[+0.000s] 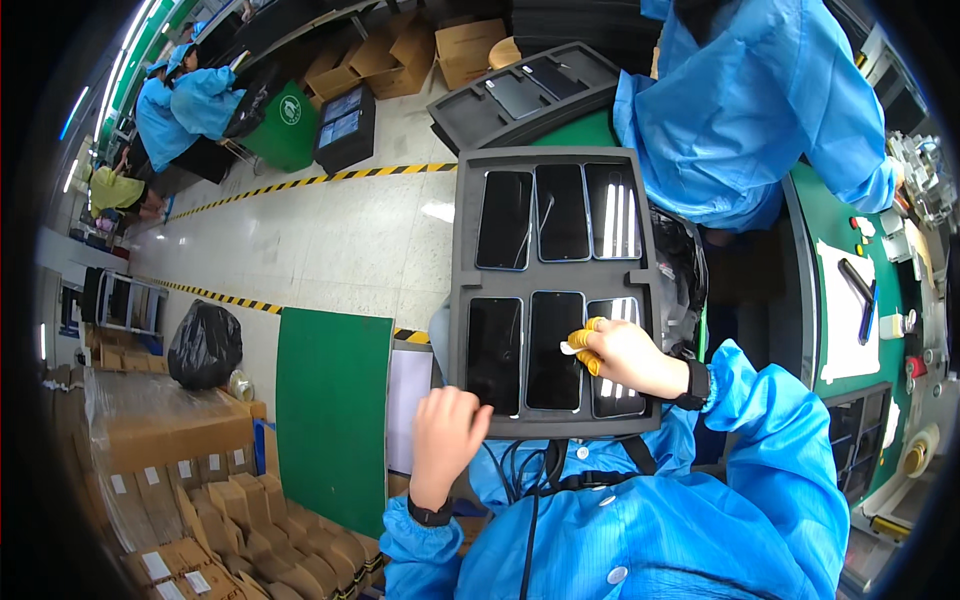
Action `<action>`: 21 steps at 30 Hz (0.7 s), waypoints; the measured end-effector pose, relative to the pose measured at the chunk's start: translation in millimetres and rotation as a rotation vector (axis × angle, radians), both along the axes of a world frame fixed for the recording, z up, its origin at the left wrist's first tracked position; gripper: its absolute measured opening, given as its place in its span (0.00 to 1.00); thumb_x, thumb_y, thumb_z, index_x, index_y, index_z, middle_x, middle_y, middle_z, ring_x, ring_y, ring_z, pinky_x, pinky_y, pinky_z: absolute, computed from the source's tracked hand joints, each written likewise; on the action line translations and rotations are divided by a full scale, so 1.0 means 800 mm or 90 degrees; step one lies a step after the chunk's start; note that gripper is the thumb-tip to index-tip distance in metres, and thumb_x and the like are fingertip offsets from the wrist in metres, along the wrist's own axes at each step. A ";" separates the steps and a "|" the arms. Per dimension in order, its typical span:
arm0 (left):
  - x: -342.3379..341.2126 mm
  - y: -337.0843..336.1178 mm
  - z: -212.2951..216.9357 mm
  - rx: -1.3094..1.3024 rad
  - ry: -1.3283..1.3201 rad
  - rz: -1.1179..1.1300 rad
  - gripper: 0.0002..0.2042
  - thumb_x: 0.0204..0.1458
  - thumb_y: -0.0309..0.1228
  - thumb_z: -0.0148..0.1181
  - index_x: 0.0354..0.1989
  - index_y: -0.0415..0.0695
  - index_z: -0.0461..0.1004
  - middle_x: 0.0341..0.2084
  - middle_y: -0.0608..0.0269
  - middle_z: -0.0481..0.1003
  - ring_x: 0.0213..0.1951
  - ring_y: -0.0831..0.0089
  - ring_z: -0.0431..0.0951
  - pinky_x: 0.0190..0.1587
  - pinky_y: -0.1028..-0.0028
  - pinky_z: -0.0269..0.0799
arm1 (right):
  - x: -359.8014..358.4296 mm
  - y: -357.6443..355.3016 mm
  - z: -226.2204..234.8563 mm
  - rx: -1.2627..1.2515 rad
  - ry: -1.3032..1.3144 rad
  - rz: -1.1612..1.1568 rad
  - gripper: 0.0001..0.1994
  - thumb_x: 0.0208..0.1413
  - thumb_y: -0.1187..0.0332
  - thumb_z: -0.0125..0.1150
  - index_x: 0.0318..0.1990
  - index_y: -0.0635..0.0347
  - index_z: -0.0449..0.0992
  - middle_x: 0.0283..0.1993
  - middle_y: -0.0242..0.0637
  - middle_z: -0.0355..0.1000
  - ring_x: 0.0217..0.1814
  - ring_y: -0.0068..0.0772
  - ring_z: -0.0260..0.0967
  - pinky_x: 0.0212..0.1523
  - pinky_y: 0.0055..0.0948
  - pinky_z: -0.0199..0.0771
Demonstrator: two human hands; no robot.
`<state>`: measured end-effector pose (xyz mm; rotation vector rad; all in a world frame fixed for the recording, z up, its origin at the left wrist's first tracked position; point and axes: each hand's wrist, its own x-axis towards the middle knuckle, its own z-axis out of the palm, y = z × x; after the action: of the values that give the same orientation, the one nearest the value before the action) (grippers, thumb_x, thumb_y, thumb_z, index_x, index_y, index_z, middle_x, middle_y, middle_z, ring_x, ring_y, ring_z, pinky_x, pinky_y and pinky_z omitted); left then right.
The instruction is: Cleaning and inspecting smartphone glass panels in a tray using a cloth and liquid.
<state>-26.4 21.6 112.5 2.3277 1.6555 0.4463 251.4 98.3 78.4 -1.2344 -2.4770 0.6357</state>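
- The middle phone [551,350] of the near row lies in its slot in the dark grey tray [560,280], by the tray's near edge; it should be light, stiff, slippery and breakable, best taken by its long sides.
- The right hand [640,362] pinches a small white piece [572,348] over that phone's right side, fingertips in yellow covers [597,325].
- The left hand [447,435] curls loosely at the tray's near left corner; whether it grips, I cannot tell.
- Matte, foam-like tray; smooth black glass rectangles.
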 end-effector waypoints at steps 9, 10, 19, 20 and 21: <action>0.015 -0.016 -0.098 0.090 -0.374 0.380 0.08 0.58 0.25 0.46 0.43 0.35 0.65 0.39 0.53 0.66 0.39 0.63 0.67 0.44 0.68 0.64 | -0.020 -0.063 0.008 -0.140 -0.017 0.071 0.08 0.47 0.72 0.62 0.32 0.69 0.74 0.28 0.50 0.71 0.30 0.48 0.73 0.33 0.37 0.75; 0.014 -0.016 -0.097 0.096 -0.374 0.382 0.08 0.57 0.24 0.46 0.43 0.35 0.65 0.39 0.53 0.66 0.39 0.63 0.67 0.44 0.68 0.64 | -0.022 -0.065 0.009 -0.155 -0.019 0.061 0.08 0.47 0.73 0.63 0.33 0.69 0.75 0.28 0.50 0.72 0.30 0.47 0.73 0.34 0.37 0.75; 0.013 -0.021 -0.106 0.133 -0.396 0.357 0.08 0.57 0.24 0.45 0.42 0.35 0.65 0.38 0.53 0.66 0.38 0.63 0.67 0.43 0.68 0.64 | -0.050 -0.067 0.011 -0.191 0.042 0.002 0.09 0.45 0.73 0.61 0.34 0.69 0.74 0.29 0.51 0.73 0.33 0.49 0.74 0.35 0.38 0.75; 0.013 -0.021 -0.106 0.137 -0.397 0.359 0.08 0.57 0.24 0.45 0.42 0.35 0.65 0.38 0.53 0.66 0.38 0.62 0.67 0.43 0.68 0.64 | -0.057 -0.067 0.009 -0.184 0.030 0.008 0.09 0.45 0.73 0.61 0.34 0.69 0.74 0.30 0.52 0.73 0.33 0.50 0.73 0.36 0.37 0.76; 0.013 -0.021 -0.105 0.138 -0.397 0.360 0.08 0.57 0.24 0.45 0.42 0.35 0.65 0.38 0.53 0.66 0.38 0.62 0.67 0.43 0.68 0.64 | -0.064 -0.066 0.005 -0.183 0.031 0.009 0.09 0.45 0.73 0.61 0.34 0.69 0.74 0.30 0.52 0.73 0.33 0.50 0.73 0.36 0.37 0.76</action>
<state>-16.4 4.7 28.2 1.5316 1.9449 1.3545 200.2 45.4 82.8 -1.2813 -2.4180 1.0432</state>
